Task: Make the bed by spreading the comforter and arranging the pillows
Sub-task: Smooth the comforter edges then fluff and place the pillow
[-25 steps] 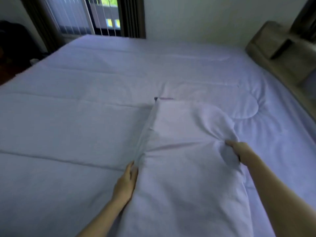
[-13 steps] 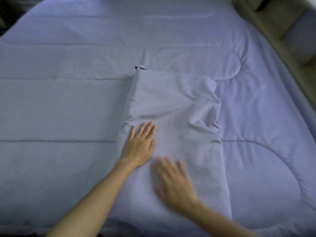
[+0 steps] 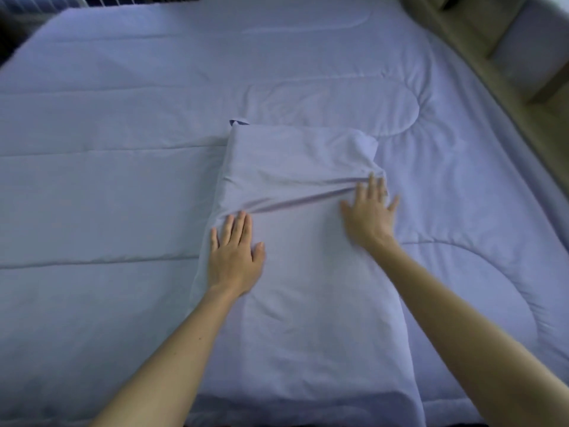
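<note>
1. The left hand (image 3: 236, 260) lies palm down with straight, close-set fingers, pressing on the left edge of a pale lilac, long rectangular pillow in a smooth cloth case (image 3: 308, 303).
2. The right hand (image 3: 368, 214) is likewise flat and open, its fingers spread. It rests on the pillow's right edge with its fingertips against a ridge of bunched cloth, and it is slightly blurred.
3. A long crease runs across the case from the left fingertips up to the right ones.
4. The pillow lies on top of a pale blue quilted comforter (image 3: 107, 186). It points away from the person, with its near end at the bed's near edge and its far end about mid-bed.
5. The comforter is spread flat over the whole bed and shows straight and curved stitch lines.
6. A small dark tag (image 3: 238, 122) peeks out at the pillow's far left corner.
7. A tan wooden headboard unit (image 3: 462, 41) runs along the right side.
8. A strip of white vertical blinds (image 3: 107, 0) shows at the top left.
</note>
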Motion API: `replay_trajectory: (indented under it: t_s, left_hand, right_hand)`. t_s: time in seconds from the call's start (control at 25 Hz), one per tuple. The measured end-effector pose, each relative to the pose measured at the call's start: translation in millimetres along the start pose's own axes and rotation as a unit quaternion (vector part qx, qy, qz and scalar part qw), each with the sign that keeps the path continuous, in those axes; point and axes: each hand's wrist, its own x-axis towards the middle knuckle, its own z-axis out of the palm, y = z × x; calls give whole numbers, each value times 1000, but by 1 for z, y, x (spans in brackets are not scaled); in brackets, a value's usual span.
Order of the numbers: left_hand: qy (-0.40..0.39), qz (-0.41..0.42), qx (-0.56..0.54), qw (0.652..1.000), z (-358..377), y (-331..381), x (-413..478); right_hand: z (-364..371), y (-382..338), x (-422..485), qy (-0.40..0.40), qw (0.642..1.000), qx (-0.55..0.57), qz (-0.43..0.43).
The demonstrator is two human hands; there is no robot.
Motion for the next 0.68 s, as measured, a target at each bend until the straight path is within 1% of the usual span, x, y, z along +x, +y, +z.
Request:
replay_trajectory:
  t_s: [0.04,0.08,0.12,0.16,0.2,0.24,0.28,0.32,0.36,0.4,0.44,0.48,0.52,0.56,0.6,0.64,0.68]
  left_hand:
    - [7,-5,-1,1000,1,1,-1]
    - [20,-3,-2,1000,1,2,-2]
    - [33,4,0,999,-1,2,-1]
    - [45,14,9,999,-3,1,2]
    - [62,26,23,997,-6,-1,10]
    - [82,40,34,995,-8,-2,22]
    - [94,63,41,993,-9,2,39]
    - [91,102,43,990,-7,9,61]
    - [69,148,42,986,-1,19,85]
    - [30,182,38,982,8,30,114]
    - [-25,190,32,981,17,40,143]
    - [-80,176,31,981,26,46,173]
    - [-126,150,41,980,33,47,199]
    - [-149,128,63,978,40,41,219]
    - [-149,112,88,979,45,32,237]
    - [-143,99,109,979,45,22,254]
    - [-139,85,119,980,44,11,271]
  right_hand:
    - [14,-26,-14,-1,994,-12,-109]
    - [31,-49,-38,-40,968,-43,-242]
    - [47,-61,-62,-70,939,-71,-330]
    - [55,-62,-67,-85,929,-74,-352]
    - [51,-53,-50,-90,939,-43,-329]
    - [42,-41,-24,-81,963,-12,-258]
    - [35,-25,3,-72,981,-5,-179]
    - [25,-6,27,-63,992,-10,-106]
    - [14,11,49,-60,997,-11,-40]
    - [1,23,70,-50,999,0,15]
    - [-10,26,89,-24,998,21,55]
    - [-14,19,107,18,997,36,67]
    - [-12,3,122,60,997,43,39]
    - [-5,-20,135,72,996,48,-24]
    - [6,-44,144,50,992,47,-110]
    - [20,-66,149,8,980,32,-196]
    - [37,-82,151,-44,966,5,-255]
